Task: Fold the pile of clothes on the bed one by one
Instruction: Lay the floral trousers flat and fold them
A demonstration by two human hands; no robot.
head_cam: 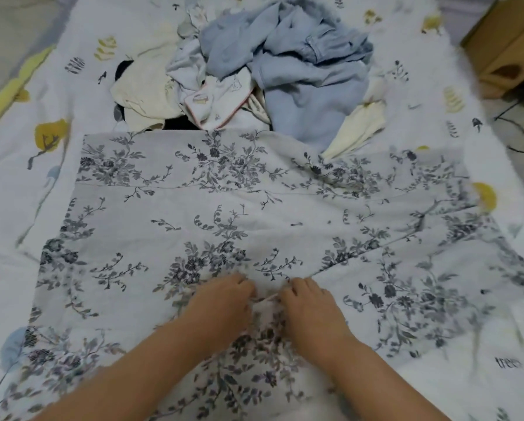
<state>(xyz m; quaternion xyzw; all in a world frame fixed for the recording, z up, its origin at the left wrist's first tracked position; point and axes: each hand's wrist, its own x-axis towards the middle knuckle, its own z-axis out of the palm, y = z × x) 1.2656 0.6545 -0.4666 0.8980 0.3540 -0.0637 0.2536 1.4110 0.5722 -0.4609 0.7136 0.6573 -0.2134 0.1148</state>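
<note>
1. While the floral cloth (254,208) lies spread flat on the bed (72,95), its long axis runs left to right, just before the pile of clothes (254,71).
2. Left hand (224,302) and right hand (309,305) each pinch its near middle.

Clothes pile (254,71) beyond spread floral cloth (224,208)

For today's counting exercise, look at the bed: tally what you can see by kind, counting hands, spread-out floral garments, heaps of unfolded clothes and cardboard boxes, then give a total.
Hands: 2, left hand and right hand, both pinching the floral fabric
Spread floral garment: 1
Pile of unfolded clothes: 1
Cardboard box: 1
Total: 5
</note>
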